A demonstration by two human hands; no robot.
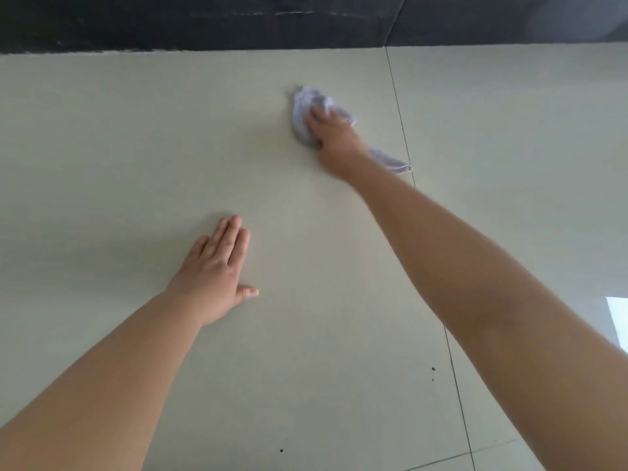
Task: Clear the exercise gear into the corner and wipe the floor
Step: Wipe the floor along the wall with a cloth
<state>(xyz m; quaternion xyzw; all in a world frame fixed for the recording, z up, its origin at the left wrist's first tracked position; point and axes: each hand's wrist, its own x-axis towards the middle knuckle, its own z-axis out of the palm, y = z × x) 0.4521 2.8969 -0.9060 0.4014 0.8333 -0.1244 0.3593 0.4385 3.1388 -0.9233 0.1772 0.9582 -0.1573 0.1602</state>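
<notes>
A crumpled pale grey cloth (pixel 304 107) lies on the cream tiled floor (pixel 136 137), far ahead and right of centre. My right hand (pixel 334 136) presses down on the cloth with the arm stretched out; the fingers lie over the cloth and a tail of it trails out behind the wrist. My left hand (pixel 217 266) rests flat on the floor nearer to me, fingers straight and together, thumb out to the side. No exercise gear is in view.
A dark wall base (pixel 204 22) runs along the far edge of the floor. A grout line (pixel 428 260) runs from far to near on the right. Small dark specks (pixel 433 369) lie on the tile close to me.
</notes>
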